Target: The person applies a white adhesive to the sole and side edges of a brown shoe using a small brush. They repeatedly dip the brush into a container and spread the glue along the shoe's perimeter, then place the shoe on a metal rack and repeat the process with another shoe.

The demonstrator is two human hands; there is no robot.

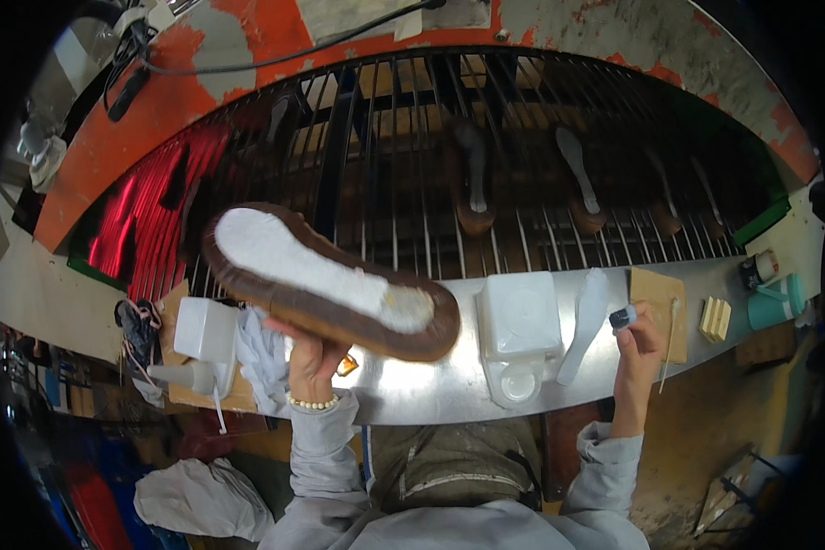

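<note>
Brown shoe (335,275): tilts sole-up over bench (412,396), gripped in L hand (313,361), fingertips hidden, can't tell spread. Small dark-tipped item (622,317) pinched in R hand (642,346). Prob. mid sole-side work; next: needs steady L grip.

Cannot see most of the left fingers (282,327) under the brown, white-bottomed leather shoe (325,286); cannot identify the small dark-and-grey piece (622,318) in the right fingers (646,319).

"How's the left hand (313,362)?"
"Raised and gripping, most of its fingers hidden — left forearm (324,449) reaching forward."
"And the right hand (642,346)?"
"Well apart, fingers bent in a pinch — right forearm (607,463) likewise forward."
</note>
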